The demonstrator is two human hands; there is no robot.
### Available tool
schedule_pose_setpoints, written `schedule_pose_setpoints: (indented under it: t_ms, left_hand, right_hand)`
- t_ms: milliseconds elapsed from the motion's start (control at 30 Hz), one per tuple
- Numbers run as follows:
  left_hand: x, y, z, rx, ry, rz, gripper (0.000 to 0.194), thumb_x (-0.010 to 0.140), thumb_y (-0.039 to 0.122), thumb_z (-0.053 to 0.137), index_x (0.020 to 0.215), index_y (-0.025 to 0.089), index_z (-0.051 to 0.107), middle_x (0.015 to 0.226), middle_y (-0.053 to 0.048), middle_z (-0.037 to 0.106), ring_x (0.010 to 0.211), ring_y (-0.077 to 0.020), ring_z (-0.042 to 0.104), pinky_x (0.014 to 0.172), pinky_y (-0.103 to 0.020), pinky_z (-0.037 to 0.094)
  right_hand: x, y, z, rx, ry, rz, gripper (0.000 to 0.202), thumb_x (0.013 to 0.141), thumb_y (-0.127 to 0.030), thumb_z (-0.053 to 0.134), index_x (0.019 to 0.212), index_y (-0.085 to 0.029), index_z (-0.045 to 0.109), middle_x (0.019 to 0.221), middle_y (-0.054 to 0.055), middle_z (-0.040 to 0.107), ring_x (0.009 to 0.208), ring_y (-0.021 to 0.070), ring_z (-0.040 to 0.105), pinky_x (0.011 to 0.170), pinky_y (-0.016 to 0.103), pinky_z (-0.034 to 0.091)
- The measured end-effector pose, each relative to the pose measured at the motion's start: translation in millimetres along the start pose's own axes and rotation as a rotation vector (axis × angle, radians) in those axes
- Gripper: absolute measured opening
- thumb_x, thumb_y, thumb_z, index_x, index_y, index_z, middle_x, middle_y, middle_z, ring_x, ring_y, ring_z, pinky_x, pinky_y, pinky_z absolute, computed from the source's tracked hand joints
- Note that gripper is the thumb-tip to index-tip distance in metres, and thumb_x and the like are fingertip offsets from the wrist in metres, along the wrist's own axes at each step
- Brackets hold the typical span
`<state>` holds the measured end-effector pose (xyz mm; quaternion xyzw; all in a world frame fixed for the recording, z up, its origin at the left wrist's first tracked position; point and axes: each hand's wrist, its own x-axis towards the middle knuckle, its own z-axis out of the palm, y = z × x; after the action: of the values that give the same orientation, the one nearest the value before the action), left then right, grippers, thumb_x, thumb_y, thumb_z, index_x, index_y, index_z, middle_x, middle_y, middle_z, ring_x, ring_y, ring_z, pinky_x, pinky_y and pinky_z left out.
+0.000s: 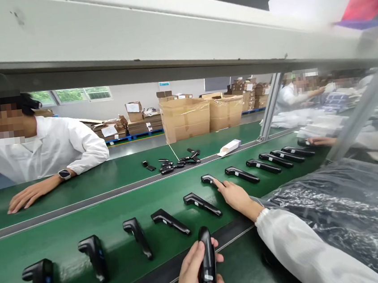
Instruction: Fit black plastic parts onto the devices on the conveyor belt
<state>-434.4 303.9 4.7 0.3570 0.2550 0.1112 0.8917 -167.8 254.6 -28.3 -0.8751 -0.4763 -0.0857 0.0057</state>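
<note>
In my left hand (188, 272) is a black elongated handheld device (207, 252) with a small white label near its lower end. The thumb lies along one side, and the other fingers curl round behind it. My right hand (235, 196) reaches across the green belt (108, 208) and grips the handle of another device, a black angled one (207, 178), whose bent head shows beyond the fingertips. Closest to that hand lie a similar black device (202, 204) on its left and one more (242, 174) on its right.
Several more black devices (138, 237) line the belt. Beyond its rail lie small black parts (177, 163) and a white open box (229, 147). A co-worker's hand (35, 193) rests at far left; another hand (322, 141) touches a device at right. Clear plastic sheeting (344, 206) covers the right side.
</note>
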Motion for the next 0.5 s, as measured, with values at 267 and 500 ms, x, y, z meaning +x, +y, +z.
schedule_pose_setpoints:
  t_ms: [267, 500]
  left_hand:
    - [7, -6, -1.6, 0.035, 0.003, -0.007, 0.058, 0.062, 0.058, 0.082, 0.096, 0.012, 0.074, 0.096, -0.013, 0.065, 0.077, -0.0198, 0.058, 0.046, -0.026, 0.050]
    - [14, -11, 6.0, 0.098, -0.035, 0.076, 0.049, 0.074, 0.055, 0.075, 0.095, 0.011, 0.072, 0.083, -0.011, 0.067, 0.070, -0.0174, 0.060, 0.047, -0.023, 0.051]
  right_hand:
    - [4, 20, 11, 0.045, -0.010, 0.048, 0.063, 0.085, -0.004, 0.037, 0.148, 0.001, 0.030, 0.113, 0.022, 0.059, 0.104, 0.0288, 0.056, 0.096, 0.038, 0.042]
    - [1, 19, 6, -0.096, 0.024, 0.002, 0.069, 0.087, -0.007, 0.035, 0.153, -0.021, 0.025, 0.129, 0.024, 0.052, 0.097, 0.0303, 0.061, 0.085, 0.040, 0.048]
